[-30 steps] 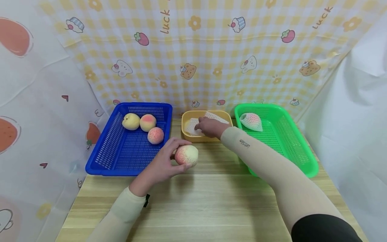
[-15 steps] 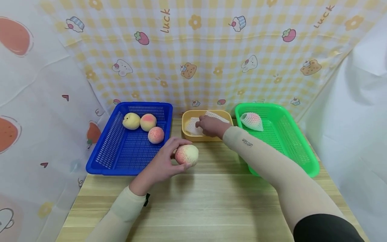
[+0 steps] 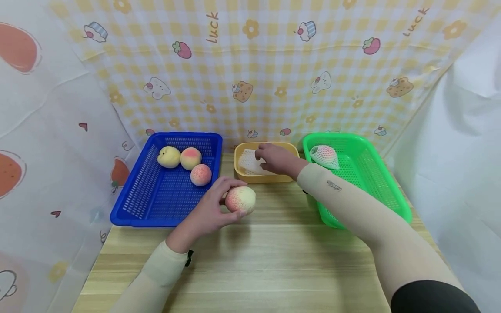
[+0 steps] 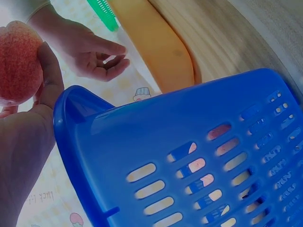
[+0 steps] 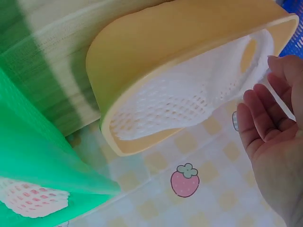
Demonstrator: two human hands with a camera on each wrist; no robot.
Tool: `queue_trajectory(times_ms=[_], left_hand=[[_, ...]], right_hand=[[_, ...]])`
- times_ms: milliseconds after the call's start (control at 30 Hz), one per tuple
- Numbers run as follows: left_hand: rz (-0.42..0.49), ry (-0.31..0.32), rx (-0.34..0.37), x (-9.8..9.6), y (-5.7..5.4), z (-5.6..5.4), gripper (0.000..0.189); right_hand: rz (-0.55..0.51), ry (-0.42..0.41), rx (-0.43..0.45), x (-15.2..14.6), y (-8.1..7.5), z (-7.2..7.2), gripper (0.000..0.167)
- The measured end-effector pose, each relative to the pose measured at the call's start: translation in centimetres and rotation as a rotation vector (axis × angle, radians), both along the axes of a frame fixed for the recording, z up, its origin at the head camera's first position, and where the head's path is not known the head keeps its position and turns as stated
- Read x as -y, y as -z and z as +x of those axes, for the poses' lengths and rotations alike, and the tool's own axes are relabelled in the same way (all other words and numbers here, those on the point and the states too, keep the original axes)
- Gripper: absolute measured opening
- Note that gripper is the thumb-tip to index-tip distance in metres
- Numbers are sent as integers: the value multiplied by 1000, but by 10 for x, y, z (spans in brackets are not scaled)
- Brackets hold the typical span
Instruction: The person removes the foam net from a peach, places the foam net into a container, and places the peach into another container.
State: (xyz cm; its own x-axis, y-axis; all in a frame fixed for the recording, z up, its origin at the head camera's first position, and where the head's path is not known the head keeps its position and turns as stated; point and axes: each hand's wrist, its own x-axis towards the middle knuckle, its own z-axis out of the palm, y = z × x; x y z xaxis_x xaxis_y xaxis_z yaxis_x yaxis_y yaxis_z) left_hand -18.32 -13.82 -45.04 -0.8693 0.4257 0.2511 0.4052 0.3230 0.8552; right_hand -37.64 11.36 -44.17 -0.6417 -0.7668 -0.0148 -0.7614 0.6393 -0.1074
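My left hand (image 3: pixel 209 208) grips a peach (image 3: pixel 240 200), pale on one side and speckled pink on the other, above the wooden table. In the left wrist view the peach (image 4: pixel 19 64) shows its red side against the fingers. Over the yellow container (image 3: pixel 244 178) hovers my right hand (image 3: pixel 277 158), its fingers loosely bent and a gap between thumb and fingertips. White foam fruit nets (image 3: pixel 250 161) lie in that container, partly hidden by this hand. The right wrist view shows the fingers close to a net (image 5: pixel 165 101), with nothing clearly held; contact cannot be told.
A blue basket (image 3: pixel 164 223) at left holds a yellow peach (image 3: pixel 169 157) and two pinkish ones (image 3: pixel 191 158). At right, a green basket (image 3: pixel 391 187) contains one peach in a foam net (image 3: pixel 325 156). A patterned curtain (image 3: pixel 274 65) hangs close behind.
My right hand has shifted slightly right and its thumb and fingers have spread apart above the nets. The left hand keeps its hold on the peach in place.
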Motion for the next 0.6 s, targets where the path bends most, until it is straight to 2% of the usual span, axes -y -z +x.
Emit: queue_trajectory(times_ms=[167,333,433,600], left_hand=[[-14,-6,8,0,1,0,62],[-7,-2,2,1,0,0,63],[-2,-2,0,1,0,-1,63],[-11,-9,11,3,1,-1,63]], right_hand=[[-32,26,-16,-3,-2,4,21],[-58,89,-30,-11,-11,13,24],[-80,116,-27,-18,-22,24,25],[-131,96,-13,-30,-40,49,25]])
